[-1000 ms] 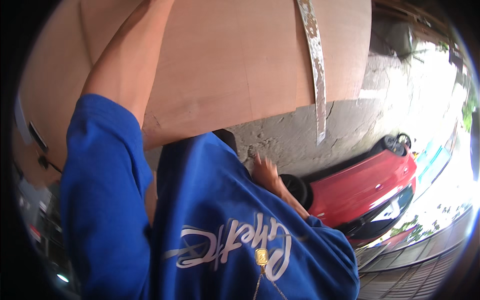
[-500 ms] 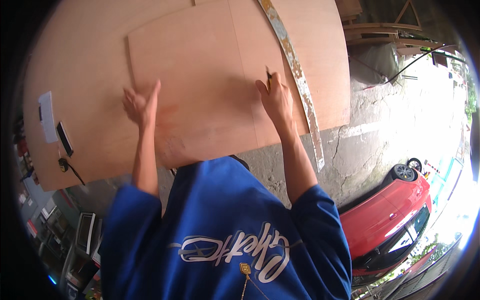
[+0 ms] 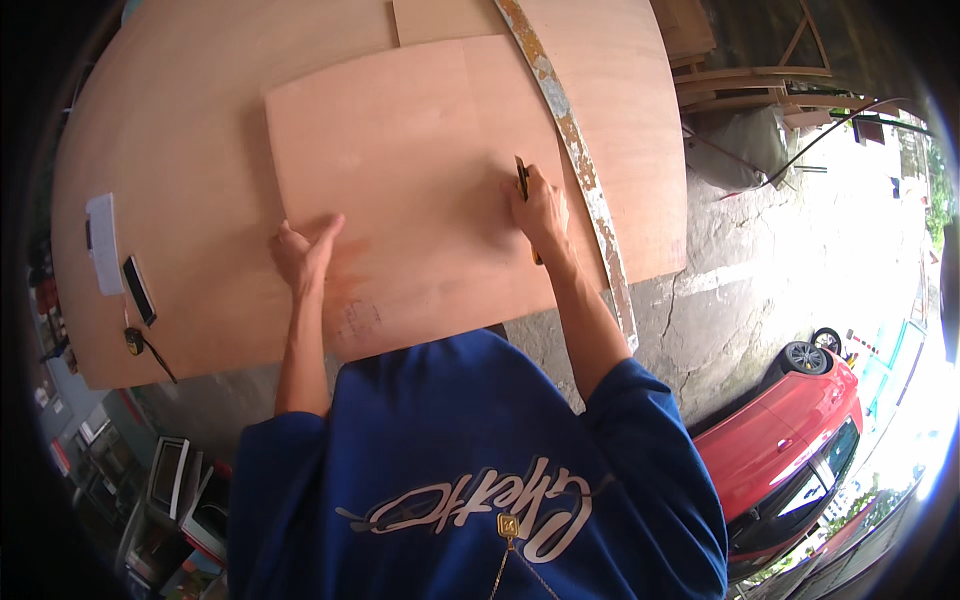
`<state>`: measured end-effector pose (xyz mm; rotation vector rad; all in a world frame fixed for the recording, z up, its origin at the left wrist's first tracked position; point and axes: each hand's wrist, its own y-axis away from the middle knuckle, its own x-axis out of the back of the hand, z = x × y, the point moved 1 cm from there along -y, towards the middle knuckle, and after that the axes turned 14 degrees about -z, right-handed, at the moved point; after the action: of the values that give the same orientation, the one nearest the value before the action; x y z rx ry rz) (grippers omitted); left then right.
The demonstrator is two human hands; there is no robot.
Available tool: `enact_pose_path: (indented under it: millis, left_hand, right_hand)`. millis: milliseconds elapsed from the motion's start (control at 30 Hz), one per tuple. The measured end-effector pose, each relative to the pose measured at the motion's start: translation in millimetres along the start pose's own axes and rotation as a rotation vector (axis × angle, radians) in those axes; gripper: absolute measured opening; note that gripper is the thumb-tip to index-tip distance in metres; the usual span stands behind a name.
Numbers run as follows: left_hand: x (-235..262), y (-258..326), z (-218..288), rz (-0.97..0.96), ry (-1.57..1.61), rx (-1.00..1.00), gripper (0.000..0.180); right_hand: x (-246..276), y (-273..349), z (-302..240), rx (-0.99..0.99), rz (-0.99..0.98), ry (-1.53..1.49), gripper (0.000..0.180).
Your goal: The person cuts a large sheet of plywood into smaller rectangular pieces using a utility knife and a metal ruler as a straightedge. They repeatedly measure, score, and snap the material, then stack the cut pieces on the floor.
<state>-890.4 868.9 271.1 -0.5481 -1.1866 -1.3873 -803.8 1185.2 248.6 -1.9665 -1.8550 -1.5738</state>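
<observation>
A thin, pale brown plywood sheet [image 3: 400, 170] lies before me over a larger board [image 3: 180, 150]. At the smaller sheet's left edge, my left hand [image 3: 303, 255] grips it, thumb stretched over the top face and fingers curled at the edge. My right hand [image 3: 542, 212] is closed around a black and yellow utility knife [image 3: 522, 178]. Its blade end points away from me, and the palm hides most of its handle. Just right of this hand lies a long, paint-worn straightedge [image 3: 580, 155], running from the far side past the near edge.
Left on the board are a paper [image 3: 103, 245], a phone [image 3: 140, 290] and a tape measure [image 3: 134, 341]. Cracked concrete [image 3: 655, 320] lies beyond the near edge. A red car [image 3: 780, 440] stands at lower right, timber frames [image 3: 750, 80] at far right.
My left hand has come nearer and closed on the plywood sheet's edge. The sheet has shifted slightly toward me. My right hand, still holding the knife, has moved a little left and nearer.
</observation>
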Motion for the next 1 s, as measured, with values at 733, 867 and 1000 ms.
enact_pose_path:
  millis: [733,867,1000]
  left_hand:
    - [-101,-123,185,0.104,-0.16,-0.796,0.053]
    - [-97,-122,188,0.1,-0.15,-0.801,0.049]
    - [-95,-121,187,0.106,-0.152,-0.812,0.047]
  right_hand:
    - [57,-156,-127,0.053,-0.108,0.01,0.036]
    - [60,-162,-129,0.055,-0.141,0.012,0.036]
    - [59,-166,-129,0.066,-0.163,0.037,0.034]
